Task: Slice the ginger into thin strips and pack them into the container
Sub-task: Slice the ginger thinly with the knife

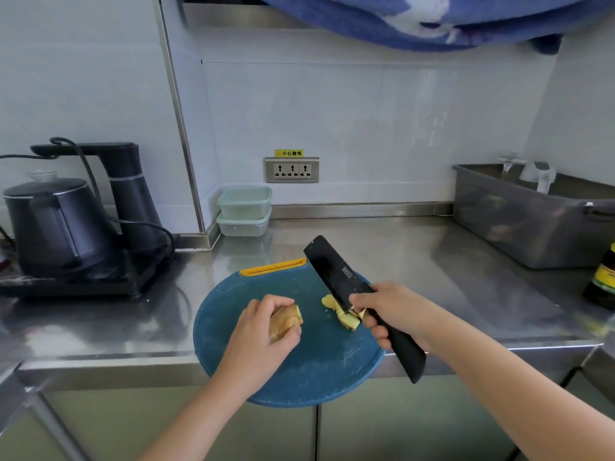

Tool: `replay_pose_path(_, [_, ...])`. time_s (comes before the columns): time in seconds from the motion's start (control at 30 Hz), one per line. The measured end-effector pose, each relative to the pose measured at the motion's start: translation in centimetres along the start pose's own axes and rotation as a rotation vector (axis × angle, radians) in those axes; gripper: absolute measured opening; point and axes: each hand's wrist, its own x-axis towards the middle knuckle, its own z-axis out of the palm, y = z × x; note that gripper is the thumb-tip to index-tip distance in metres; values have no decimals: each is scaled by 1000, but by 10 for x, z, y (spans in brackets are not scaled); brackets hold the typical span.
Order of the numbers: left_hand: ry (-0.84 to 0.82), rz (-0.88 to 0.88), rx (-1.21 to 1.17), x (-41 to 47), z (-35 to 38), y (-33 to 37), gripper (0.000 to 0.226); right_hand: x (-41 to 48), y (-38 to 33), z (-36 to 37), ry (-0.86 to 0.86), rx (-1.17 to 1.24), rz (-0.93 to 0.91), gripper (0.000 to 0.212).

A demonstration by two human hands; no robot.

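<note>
A round blue cutting board with an orange handle lies at the counter's front edge. My left hand grips a tan ginger piece on the board's left half. My right hand is closed around the handle of a black cleaver, whose blade points away and to the left, raised over the board. A small pile of yellow ginger slices lies by the blade's heel, partly hidden by it. Two stacked clear containers with pale green lids stand at the back wall.
A black kettle on its base with cords sits to the left. A grey plastic bin stands at the right rear, and a dark sauce bottle is at the right edge. A wall socket sits above the counter.
</note>
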Motion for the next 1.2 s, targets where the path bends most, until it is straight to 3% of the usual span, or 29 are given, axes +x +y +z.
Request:
replay_pose_path(0.2, [167, -102, -242, -1, -8, 2, 15, -3, 15, 26, 25, -121, -50, 16])
replay_pose_path(0.37, [203, -129, -258, -2, -9, 5, 10, 0, 24, 50, 58, -292, -107, 23])
replay_pose_path(0.57, [215, -180, -270, 8, -11, 4, 22, 0, 21, 63, 171, -607, -279, 25])
replay_pose_path(0.73, [100, -289, -267, 22, -8, 13, 27, 3, 24, 70, 223, -822, -304, 21])
replay_pose_path(0.83, [-27, -304, -318, 21, -10, 11, 17, 5, 22, 71, 226, -929, -332, 19])
replay_pose_path(0.93, [-57, -266, -362, 16, -13, 6, 22, 7, 21, 72, 227, -967, -352, 21])
replay_pose_path(1.07, [116, -200, -338, 11, -9, 6, 14, 9, 20, 71, 224, -976, -339, 24])
replay_pose_path(1.2, [147, -157, -336, 10, -6, 5, 12, 12, 16, 57, 110, -772, -208, 28])
